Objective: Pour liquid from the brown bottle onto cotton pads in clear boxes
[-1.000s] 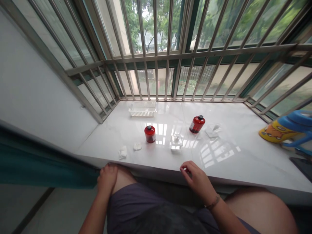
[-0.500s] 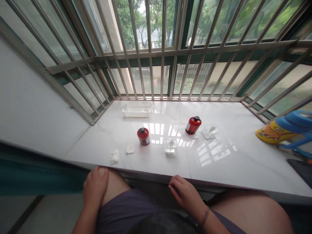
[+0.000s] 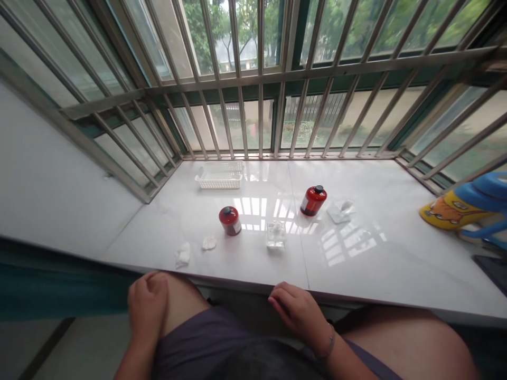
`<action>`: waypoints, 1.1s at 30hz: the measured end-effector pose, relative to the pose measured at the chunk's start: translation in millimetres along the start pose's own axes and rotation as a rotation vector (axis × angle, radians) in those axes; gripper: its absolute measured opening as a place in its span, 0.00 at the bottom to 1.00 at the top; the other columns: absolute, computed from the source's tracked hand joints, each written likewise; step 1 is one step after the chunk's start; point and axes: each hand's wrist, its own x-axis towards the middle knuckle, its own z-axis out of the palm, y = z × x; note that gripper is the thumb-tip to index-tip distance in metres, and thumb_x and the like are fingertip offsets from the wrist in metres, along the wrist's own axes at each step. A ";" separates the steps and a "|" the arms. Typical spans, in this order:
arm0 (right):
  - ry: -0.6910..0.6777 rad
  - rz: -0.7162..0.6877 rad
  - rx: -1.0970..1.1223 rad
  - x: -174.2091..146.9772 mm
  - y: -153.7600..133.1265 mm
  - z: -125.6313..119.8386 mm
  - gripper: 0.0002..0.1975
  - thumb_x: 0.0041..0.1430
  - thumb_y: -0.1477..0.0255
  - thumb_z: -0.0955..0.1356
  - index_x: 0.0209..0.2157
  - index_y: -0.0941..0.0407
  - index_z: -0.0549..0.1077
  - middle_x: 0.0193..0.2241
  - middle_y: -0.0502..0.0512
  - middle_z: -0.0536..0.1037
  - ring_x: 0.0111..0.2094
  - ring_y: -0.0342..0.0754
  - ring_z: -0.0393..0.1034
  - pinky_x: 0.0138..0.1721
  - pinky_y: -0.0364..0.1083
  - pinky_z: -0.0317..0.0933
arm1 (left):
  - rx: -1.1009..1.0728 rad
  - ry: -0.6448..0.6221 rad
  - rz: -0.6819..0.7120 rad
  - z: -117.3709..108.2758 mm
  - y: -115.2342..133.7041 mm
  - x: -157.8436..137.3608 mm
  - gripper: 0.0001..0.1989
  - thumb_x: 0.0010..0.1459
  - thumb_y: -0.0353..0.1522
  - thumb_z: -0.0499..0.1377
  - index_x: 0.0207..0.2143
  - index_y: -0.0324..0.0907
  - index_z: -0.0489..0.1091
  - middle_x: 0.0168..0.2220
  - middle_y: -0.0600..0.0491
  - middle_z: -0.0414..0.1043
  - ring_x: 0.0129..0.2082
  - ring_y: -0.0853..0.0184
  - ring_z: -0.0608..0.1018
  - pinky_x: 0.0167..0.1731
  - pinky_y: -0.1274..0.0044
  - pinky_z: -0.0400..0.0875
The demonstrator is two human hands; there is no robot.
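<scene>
white marble sill (image 3: 376, 264) carries two red bottles (image 3: 229, 220); hands (image 3: 298, 311) rest below.

i see both hands empty: left hand (image 3: 147, 305) on the knee, right hand (image 3: 299, 311) at the worktop (image 3: 396, 264) edge. two red bottles (image 3: 230, 220) (image 3: 313, 200), a clear glass box (image 3: 275, 234), white wads (image 3: 182, 255), a basket (image 3: 219, 178) lie beyond.

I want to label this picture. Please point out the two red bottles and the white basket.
left red bottle (image 3: 230, 221), head view, on its red body.
right red bottle (image 3: 312, 201), head view, on its red body.
white basket (image 3: 219, 184), head view, on its front wall.
</scene>
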 end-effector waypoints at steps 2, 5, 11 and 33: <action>0.014 -0.002 -0.005 0.3 -2.3 -3.2 0.08 0.77 0.72 0.64 0.41 0.52 0.72 0.35 0.52 0.79 0.35 0.47 0.75 0.38 0.45 0.65 | -0.056 0.050 0.076 -1.7 15.9 -7.4 0.21 0.65 0.46 0.53 0.51 0.42 0.71 0.52 0.40 0.74 0.60 0.47 0.75 0.67 0.60 0.68; 0.018 -0.007 -0.057 -3.2 -2.1 -9.4 0.09 0.77 0.72 0.64 0.39 0.52 0.73 0.32 0.51 0.79 0.32 0.46 0.75 0.36 0.45 0.64 | -0.158 0.093 0.209 2.4 55.5 -20.6 0.18 0.69 0.45 0.51 0.51 0.44 0.69 0.54 0.42 0.74 0.61 0.50 0.75 0.69 0.61 0.65; 0.009 0.004 -0.136 -17.3 8.5 -15.6 0.11 0.77 0.71 0.64 0.39 0.52 0.75 0.30 0.50 0.79 0.30 0.46 0.76 0.34 0.45 0.63 | -0.468 0.037 0.434 24.9 132.1 -28.4 0.14 0.70 0.39 0.57 0.53 0.42 0.70 0.54 0.43 0.75 0.59 0.54 0.77 0.66 0.60 0.70; -0.022 0.064 -0.126 -36.8 4.5 -18.7 0.11 0.77 0.70 0.64 0.37 0.52 0.74 0.29 0.50 0.78 0.29 0.46 0.75 0.32 0.45 0.61 | -0.755 -0.354 0.264 74.2 220.4 -7.9 0.38 0.51 0.44 0.77 0.61 0.47 0.69 0.56 0.45 0.80 0.54 0.54 0.83 0.57 0.62 0.77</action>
